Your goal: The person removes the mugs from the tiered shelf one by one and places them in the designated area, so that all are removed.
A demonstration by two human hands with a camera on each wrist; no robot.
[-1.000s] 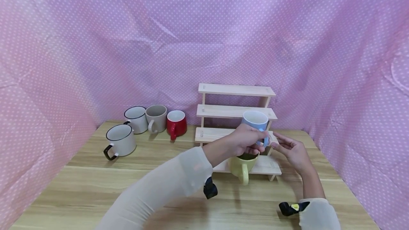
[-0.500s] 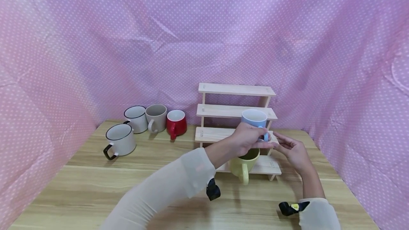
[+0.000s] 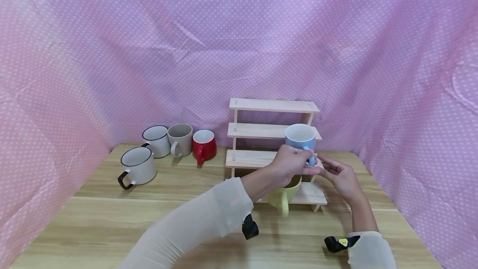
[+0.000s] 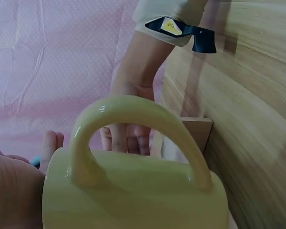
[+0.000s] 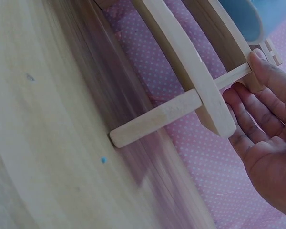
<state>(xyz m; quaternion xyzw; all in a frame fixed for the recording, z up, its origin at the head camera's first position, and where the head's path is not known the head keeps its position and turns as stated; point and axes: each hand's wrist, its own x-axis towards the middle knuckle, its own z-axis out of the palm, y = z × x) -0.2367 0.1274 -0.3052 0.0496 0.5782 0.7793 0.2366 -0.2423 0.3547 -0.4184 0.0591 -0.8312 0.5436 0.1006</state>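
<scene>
In the head view my left hand (image 3: 289, 163) holds a light blue mug (image 3: 300, 136), upright with a white inside, by its handle. The mug is over the right part of a wooden tiered shelf (image 3: 248, 159); whether its base touches a board is hidden. My right hand (image 3: 340, 177) is at the shelf's right end. The right wrist view shows the thumb against the end of a shelf board (image 5: 221, 36), with fingers curled below it. A yellow mug (image 3: 275, 199) sits on the lowest board under my left hand, its handle toward me; it fills the left wrist view.
At the left of the wooden table (image 3: 112, 227) stand a red mug (image 3: 204, 148), a grey-beige mug (image 3: 181, 139) and two white mugs with dark rims, one farther back (image 3: 157, 141) and one nearer (image 3: 139, 166). A pink dotted cloth (image 3: 168, 53) hangs behind and at the sides.
My left hand has raised the blue mug slightly and shifted it a little to the right against the shelf. The right hand stays at the shelf's end. The view has shifted slightly.
</scene>
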